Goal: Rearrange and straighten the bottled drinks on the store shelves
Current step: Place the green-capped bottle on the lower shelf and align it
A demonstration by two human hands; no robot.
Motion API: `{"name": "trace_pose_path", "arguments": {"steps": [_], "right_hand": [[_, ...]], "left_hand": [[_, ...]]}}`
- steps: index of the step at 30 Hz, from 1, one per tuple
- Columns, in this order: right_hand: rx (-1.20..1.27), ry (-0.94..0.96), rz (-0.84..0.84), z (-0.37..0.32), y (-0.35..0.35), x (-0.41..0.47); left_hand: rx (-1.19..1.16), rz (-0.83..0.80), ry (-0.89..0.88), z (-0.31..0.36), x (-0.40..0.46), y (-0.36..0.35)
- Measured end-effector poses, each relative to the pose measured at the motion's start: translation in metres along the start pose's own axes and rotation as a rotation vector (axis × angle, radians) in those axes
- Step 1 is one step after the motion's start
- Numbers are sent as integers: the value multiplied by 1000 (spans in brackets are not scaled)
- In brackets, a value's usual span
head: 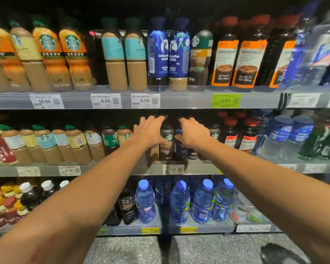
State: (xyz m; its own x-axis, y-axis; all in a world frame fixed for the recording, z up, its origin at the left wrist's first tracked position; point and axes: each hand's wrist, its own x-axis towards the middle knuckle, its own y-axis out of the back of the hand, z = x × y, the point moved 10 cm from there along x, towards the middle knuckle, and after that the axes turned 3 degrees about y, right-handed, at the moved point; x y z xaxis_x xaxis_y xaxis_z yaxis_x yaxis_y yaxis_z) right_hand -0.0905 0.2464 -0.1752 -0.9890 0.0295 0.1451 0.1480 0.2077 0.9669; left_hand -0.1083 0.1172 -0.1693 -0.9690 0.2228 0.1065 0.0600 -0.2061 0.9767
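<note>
head view, both arms reaching into middle shelf (198, 168), left hand (150, 130) fingers straight and spread beside dark Starbucks bottle (167, 143), right hand (193, 135) fingers curled over dark blue bottle (180, 147) top (grip itself hidden), 2 bottles touching, upright at shelf front

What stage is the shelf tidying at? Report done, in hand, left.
Done: top shelf rows look upright. In hand: left hand and right hand reach around the dark coffee bottle on the middle shelf. Left: leaning latte bottles further left.
</note>
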Motion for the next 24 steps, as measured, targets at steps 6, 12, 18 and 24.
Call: {"name": "trace_pose_path", "arguments": {"steps": [6, 12, 18, 24], "right_hand": [[76, 42, 32, 6, 2, 3], [91, 115, 49, 13, 15, 3], [121, 111, 116, 19, 22, -2], [175, 74, 111, 23, 15, 8]], "left_hand": [[-44, -63, 89, 7, 12, -11], [-87, 2, 96, 12, 26, -13], [-142, 36, 54, 27, 27, -12], [-130, -2, 82, 22, 31, -15]]}}
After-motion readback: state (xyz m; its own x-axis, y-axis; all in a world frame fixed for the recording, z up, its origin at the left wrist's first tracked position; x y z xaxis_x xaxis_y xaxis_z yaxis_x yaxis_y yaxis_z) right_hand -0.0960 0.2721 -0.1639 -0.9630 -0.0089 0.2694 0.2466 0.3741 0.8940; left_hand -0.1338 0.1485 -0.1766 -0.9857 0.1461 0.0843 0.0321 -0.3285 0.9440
